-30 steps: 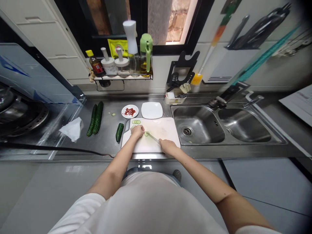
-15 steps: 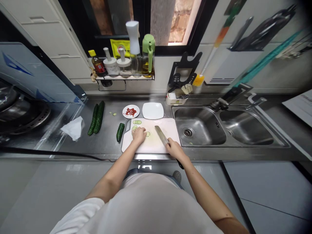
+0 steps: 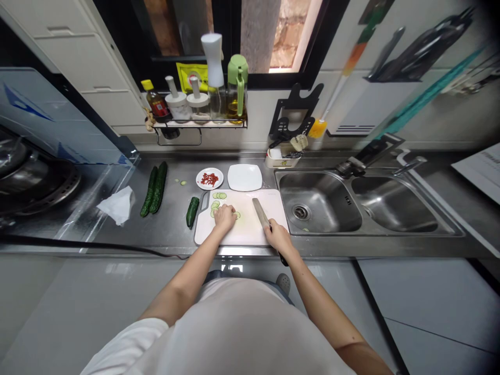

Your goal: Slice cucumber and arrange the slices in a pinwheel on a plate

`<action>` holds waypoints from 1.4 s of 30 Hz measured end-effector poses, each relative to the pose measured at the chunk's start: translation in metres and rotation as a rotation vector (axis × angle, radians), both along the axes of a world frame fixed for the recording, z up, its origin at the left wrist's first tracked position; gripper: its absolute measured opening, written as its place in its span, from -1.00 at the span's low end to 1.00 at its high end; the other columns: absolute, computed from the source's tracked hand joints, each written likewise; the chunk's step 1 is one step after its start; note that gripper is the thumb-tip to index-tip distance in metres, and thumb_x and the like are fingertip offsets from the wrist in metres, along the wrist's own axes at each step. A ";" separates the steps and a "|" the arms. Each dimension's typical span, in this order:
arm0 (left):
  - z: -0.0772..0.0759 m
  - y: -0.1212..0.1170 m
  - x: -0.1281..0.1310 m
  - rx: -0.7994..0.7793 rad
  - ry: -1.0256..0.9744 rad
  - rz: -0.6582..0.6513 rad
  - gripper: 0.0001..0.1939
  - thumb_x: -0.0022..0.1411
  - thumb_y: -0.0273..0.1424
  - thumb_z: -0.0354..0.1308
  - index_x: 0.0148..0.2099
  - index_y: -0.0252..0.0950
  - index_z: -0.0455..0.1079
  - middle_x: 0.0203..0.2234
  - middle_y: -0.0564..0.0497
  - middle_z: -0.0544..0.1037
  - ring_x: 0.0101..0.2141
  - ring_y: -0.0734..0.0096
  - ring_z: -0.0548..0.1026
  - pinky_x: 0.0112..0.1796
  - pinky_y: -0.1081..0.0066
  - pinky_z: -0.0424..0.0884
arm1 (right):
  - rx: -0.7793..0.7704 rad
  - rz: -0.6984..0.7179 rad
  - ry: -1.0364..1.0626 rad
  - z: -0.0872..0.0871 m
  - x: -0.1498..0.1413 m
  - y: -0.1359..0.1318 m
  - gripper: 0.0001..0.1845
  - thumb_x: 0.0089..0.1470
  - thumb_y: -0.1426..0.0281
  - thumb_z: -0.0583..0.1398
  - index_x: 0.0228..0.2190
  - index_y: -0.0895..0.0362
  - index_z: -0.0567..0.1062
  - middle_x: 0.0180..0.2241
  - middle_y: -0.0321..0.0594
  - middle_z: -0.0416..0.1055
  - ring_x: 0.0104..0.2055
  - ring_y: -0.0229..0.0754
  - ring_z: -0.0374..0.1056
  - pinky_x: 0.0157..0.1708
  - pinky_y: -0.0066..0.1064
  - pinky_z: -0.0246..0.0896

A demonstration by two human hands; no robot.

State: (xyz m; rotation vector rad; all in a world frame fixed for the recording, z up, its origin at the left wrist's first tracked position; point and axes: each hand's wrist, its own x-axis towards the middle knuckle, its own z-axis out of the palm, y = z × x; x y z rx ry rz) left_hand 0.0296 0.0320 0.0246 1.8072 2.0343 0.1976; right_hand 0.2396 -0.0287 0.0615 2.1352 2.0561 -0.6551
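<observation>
My right hand is wrapped round the black handle of a kitchen knife. The blade points away from me, low over the right half of a white cutting board. On the board's left half, my left hand curls its fingers down onto a cucumber slice, its edge showing by the fingertips. More cucumber slices lie in overlapping rows just beyond and left of that hand, some partly covered by it. A cut cucumber piece rests on the counter against the board's left side.
Behind the board stand a small plate of chopped red pieces and a white square plate. Two whole cucumbers and a crumpled white tissue lie to the left. A double sink adjoins on the right. A seasoning rack hangs above.
The knife has swung slightly, its tip moving right and away from my left hand. My left hand has shifted a little to the right over the slices.
</observation>
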 end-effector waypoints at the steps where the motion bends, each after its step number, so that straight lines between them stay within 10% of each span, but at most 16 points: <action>1: 0.000 0.001 0.000 -0.009 -0.007 0.012 -0.82 0.18 -0.33 0.12 -0.18 -0.20 0.47 -0.10 -0.09 0.50 -0.02 0.10 0.40 -0.01 0.14 0.19 | -0.002 -0.001 0.001 0.000 0.000 0.000 -0.63 0.30 0.26 -0.10 0.01 0.13 0.30 -0.14 -0.05 0.49 -0.12 -0.09 0.39 -0.28 -0.42 0.06; 12: 0.008 -0.017 -0.003 -0.012 -0.248 0.115 -0.91 0.17 -0.30 0.16 -0.28 -0.17 0.41 -0.33 0.09 0.58 -0.24 0.34 0.50 -0.12 0.32 0.27 | -0.094 0.086 0.030 0.009 0.003 -0.001 -0.47 0.31 0.25 -0.10 0.25 0.09 0.04 -0.06 0.01 0.45 -0.05 -0.03 0.39 -0.20 -0.37 0.12; 25: -0.001 -0.034 -0.065 0.025 -0.134 0.389 -0.85 0.22 -0.28 0.07 -0.16 -0.11 0.39 -0.24 0.06 0.60 -0.14 0.24 0.50 -0.09 0.29 0.21 | -0.121 0.054 0.006 0.007 -0.003 -0.001 -0.53 0.32 0.29 -0.17 0.21 0.11 0.05 -0.08 0.02 0.46 -0.08 -0.03 0.41 -0.24 -0.37 0.13; 42: 0.005 -0.023 -0.056 0.102 -0.015 0.318 -0.77 0.23 -0.30 0.05 -0.09 -0.12 0.45 -0.07 -0.09 0.52 -0.01 0.06 0.38 -0.03 0.14 0.16 | -0.126 0.059 -0.002 0.007 -0.004 -0.001 -0.57 0.31 0.31 -0.16 0.16 0.11 0.10 -0.12 0.00 0.48 -0.11 -0.06 0.42 -0.27 -0.38 0.11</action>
